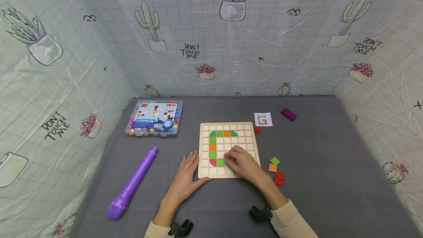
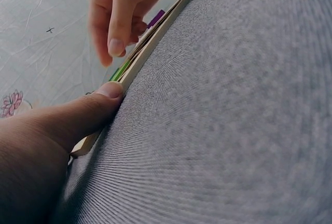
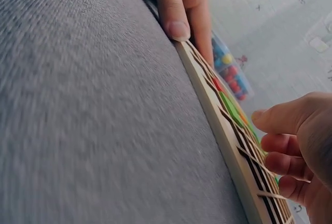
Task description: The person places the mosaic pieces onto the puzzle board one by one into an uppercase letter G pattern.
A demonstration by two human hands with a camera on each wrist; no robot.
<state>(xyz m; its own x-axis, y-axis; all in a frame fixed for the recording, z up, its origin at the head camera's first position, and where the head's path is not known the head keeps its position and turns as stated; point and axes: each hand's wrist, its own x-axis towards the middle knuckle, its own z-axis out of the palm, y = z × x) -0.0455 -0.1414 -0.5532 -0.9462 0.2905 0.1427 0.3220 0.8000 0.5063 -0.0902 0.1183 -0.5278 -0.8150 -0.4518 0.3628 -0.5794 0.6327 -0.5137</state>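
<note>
A wooden grid board point(image 1: 244, 129) lies on the grey table, with green, orange and red tiles set along a top row and a left column. My left hand point(image 1: 185, 177) rests flat at the board's left side, its thumb touching the lower edge. Over the lower middle of the board is my right hand point(image 1: 242, 162), fingers loosely bent. Its thumb and fingertips are right by a green square tile point(image 1: 220, 162), which sits beside a red rounded tile point(image 1: 213, 162). In the right wrist view nothing shows between the thumb point(image 3: 275, 117) and the other fingers.
Right of the board lie loose tiles: green point(image 1: 275, 161), orange point(image 1: 272, 167) and several red ones point(image 1: 278, 181). A pattern card point(image 1: 263, 119) and a purple block point(image 1: 289, 114) are behind them. On the left are a purple toy microphone point(image 1: 132, 183) and a clear bead box point(image 1: 154, 118).
</note>
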